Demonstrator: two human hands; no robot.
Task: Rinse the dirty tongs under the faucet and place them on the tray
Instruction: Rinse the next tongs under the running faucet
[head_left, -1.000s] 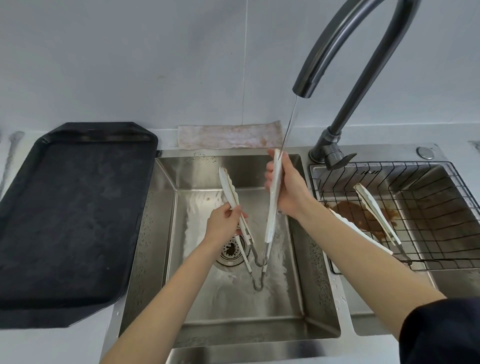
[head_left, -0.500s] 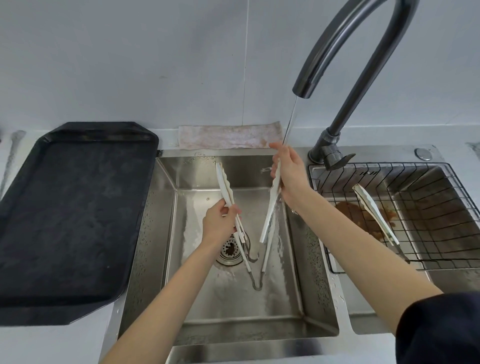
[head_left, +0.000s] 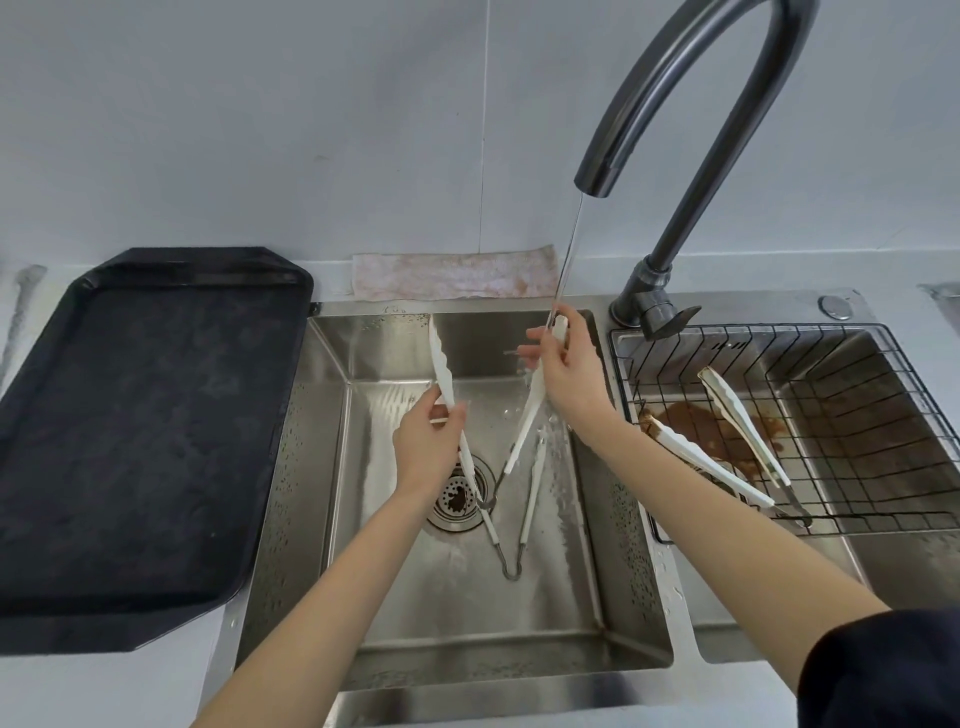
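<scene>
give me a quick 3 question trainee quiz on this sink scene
1. True or false: water is running from the faucet.
2. Where does the second pair of tongs lie? A) black tray B) wire basket C) counter
3. Fill in: the black tray sits to the ____ of the sink.

Key: 1 true. 2 B, in the wire basket. 3 left. Both the left hand and right hand hold the spread tongs.

A kitchen is being shown: water is being run from a faucet (head_left: 691, 119) into a steel sink (head_left: 291, 467) beside a dish rack (head_left: 883, 415).
</scene>
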